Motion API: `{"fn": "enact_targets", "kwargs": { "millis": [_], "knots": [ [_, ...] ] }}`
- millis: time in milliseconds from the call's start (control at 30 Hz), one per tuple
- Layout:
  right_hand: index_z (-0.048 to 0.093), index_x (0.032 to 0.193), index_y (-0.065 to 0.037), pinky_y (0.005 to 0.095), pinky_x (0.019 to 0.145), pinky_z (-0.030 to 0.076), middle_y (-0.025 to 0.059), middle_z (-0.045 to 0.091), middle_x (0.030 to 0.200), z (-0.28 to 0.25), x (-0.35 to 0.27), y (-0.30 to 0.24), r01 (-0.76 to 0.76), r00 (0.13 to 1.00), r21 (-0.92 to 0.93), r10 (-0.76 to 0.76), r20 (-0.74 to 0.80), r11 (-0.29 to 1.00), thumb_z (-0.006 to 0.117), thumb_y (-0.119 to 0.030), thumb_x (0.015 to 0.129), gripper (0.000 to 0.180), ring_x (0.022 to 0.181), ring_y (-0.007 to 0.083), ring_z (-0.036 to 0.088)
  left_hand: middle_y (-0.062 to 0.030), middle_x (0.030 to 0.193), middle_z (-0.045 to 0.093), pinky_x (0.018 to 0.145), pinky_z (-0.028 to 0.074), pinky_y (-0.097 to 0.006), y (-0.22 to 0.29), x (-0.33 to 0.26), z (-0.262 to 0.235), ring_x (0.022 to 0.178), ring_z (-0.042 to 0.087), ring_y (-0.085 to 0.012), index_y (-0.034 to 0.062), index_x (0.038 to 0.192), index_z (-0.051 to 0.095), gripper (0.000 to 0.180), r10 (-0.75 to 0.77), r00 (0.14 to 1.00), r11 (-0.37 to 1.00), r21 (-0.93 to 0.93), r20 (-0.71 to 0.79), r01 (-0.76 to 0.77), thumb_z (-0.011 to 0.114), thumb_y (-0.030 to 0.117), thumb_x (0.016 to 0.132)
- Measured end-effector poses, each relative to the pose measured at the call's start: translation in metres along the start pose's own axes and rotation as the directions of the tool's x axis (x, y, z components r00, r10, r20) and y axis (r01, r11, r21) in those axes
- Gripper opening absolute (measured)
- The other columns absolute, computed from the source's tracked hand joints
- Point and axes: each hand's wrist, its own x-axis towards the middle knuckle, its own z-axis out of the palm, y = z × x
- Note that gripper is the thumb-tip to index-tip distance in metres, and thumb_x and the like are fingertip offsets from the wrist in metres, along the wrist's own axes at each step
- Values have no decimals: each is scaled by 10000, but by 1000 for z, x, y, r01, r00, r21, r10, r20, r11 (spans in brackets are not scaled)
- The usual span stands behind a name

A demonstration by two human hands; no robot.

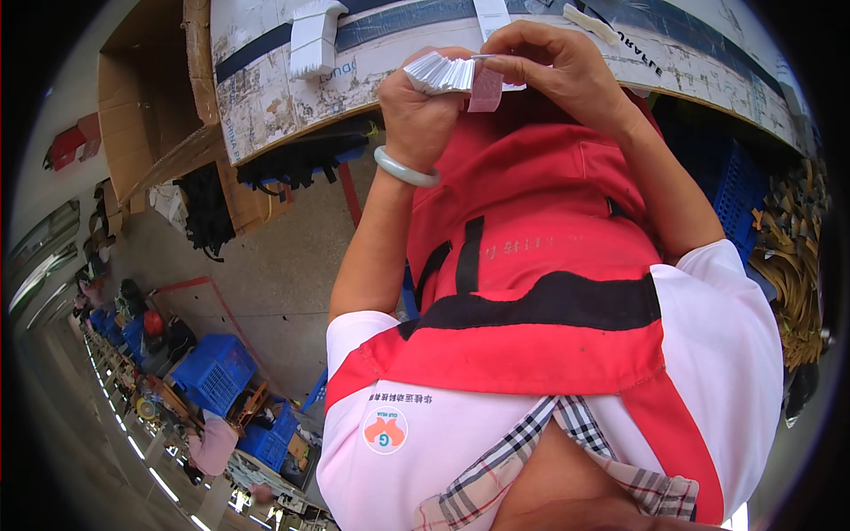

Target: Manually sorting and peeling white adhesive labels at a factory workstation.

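Note:
My left hand [416, 124], with a pale bangle on its wrist, is closed round a fanned stack of white paper slips [440, 73]. Just to the right of the stack hangs a small pink slip [486, 91]. Thumb and bent forefinger of my right hand [567, 75] come together at the pink slip's upper edge, where they pinch it; the exact contact is partly hidden by the fingers. Both hands are at the near edge of the worktable [266, 115], above my red apron [522, 195]. On the tabletop lies another white stack of slips [313, 44].
A white strip [492, 18] and a crumpled pale scrap [591, 24] lie on the table beyond my right hand. An open cardboard box [150, 115] stands at the left. Blue crates [215, 372] are on the floor; brown strips [792, 265] hang at the right.

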Motion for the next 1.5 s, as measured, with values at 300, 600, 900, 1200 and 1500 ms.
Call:
{"fn": "enact_targets", "kwargs": {
  "millis": [300, 600, 900, 1200, 1500],
  "knots": [
    [666, 946, -22, 164, 573, 405, -7, 589, 742, -4, -3, -23, -193, 960, 85, 170, 222, 978, 685, -201, 893, 187, 631, 44, 491, -112, 825, 676, 489, 461, -231, -6, -4, 0, 604, 605, -134, -4, 967, 622, 268, -408, 889, 768, -449, 206, 457, 692, 245, 897],
    [683, 1004, -34, 227, 700, 472, 15, 644, 905, -8, 13, 21, 99, 993, -328, -117, -34, 939, 650, -180, 923, 170, 816, 89, 581, -54, 775, 626, 611, 533, -263, -19, -5, 2, 694, 637, -150, 7, 1031, 629, 259, -410, 863, 718, -479, 296, 505, 670, 233, 913],
    [594, 889, -3, 411, 735, 480, 169, 570, 897, -26, 51, 46, 43, 931, -782, -308, -194, 622, 654, -103, 840, 126, 855, 364, 590, -28, 766, 606, 550, 459, -234, -15, 1, 8, 655, 592, -121, -4, 999, 638, 178, -461, 869, 798, -343, 181, 495, 691, 128, 893],
    [563, 865, 0, 371, 703, 463, 153, 555, 859, -17, 29, -8, 258, 953, -596, -303, 26, 760, 636, -60, 855, 96, 798, 319, 570, -26, 774, 696, 647, 515, -253, -13, 37, 1, 695, 638, -118, 9, 1002, 705, 253, 557, 829, 701, 506, 52, -503, 782, 79, 772],
    [637, 1090, -29, 285, 753, 480, 103, 646, 1000, -15, 10, -11, 63, 998, -390, -61, 19, 919, 635, -147, 920, 207, 922, 240, 633, -41, 743, 684, 526, 473, -201, -7, 11, -4, 625, 627, -78, 5, 1003, 711, 198, -115, 993, 993, 20, -34, 116, 745, 34, 810]
  ]
}}
